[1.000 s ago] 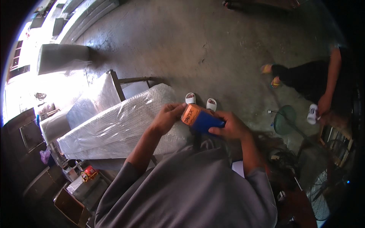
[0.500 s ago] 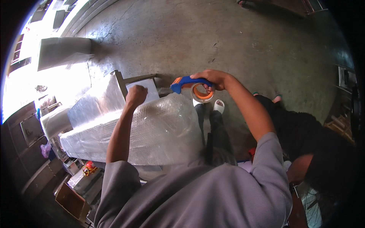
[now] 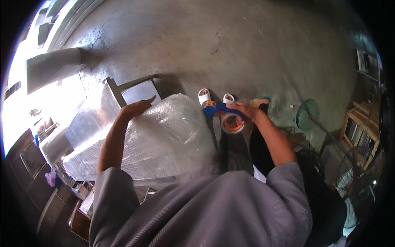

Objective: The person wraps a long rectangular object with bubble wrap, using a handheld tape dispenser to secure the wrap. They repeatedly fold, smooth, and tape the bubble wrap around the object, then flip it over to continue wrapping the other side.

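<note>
A large package in clear bubble wrap lies in front of me, to the left of my legs. My left hand is at its far upper edge, fingers stretched out and pointing right, with nothing held; it seems to rest on the wrap. In my right hand is a blue tape dispenser with an orange front piece and a roll of tape around an orange core. The fingers wrap round its handle. It is held just right of the package, above my legs.
A metal frame and a shiny sheet-covered block stand beyond the package. A large roll lies at far left. To the right are another person's sandalled foot, a standing fan and a wooden shelf.
My left hand has opened from a fist and stretched out at the package's edge. My right hand has brought the tape dispenser lower and to the right. The view has shifted.
</note>
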`<state>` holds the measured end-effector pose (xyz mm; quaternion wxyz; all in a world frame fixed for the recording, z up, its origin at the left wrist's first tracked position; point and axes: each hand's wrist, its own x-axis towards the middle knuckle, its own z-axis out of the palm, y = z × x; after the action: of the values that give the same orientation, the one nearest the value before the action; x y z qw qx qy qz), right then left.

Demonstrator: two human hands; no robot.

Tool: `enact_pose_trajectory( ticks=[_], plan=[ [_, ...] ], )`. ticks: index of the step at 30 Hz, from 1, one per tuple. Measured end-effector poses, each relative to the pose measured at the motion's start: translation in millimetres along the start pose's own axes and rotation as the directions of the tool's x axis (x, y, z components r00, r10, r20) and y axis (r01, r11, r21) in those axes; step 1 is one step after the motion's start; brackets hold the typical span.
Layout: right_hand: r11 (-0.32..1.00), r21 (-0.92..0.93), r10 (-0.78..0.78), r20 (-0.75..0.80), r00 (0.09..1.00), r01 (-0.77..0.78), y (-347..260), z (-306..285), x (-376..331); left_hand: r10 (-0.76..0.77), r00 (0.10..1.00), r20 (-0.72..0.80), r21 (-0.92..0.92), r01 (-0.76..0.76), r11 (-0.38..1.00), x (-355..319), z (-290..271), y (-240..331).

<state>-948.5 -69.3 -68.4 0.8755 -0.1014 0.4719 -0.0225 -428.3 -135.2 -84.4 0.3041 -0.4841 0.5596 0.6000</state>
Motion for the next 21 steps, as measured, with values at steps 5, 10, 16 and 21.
enact_pose_trajectory(
  ticks=[5,10,16,21],
  plan=[
    [0.947,0.274,-0.186,0.041,0.982,0.168,82.4,17.8,-11.0,0.045,0.997,-0.069,-0.165,-0.056,0.985,-26.7,-10.0,46.1],
    [0.954,0.267,-0.129,-0.033,0.991,0.133,155.1,20.8,-30.5,-0.059,0.991,-0.118,-0.326,0.018,0.945,-25.0,-4.2,43.2],
    [0.858,0.447,-0.215,-0.133,0.967,0.252,217.3,53.5,-9.7,0.031,0.891,-0.454,-0.114,-0.093,0.989,-31.9,-12.1,54.9],
    [0.814,0.49,-0.222,-0.234,0.947,0.312,228.1,62.1,-0.1,0.431,0.138,-0.892,0.418,-0.115,0.901,-78.6,90.1,130.4]
  ],
)
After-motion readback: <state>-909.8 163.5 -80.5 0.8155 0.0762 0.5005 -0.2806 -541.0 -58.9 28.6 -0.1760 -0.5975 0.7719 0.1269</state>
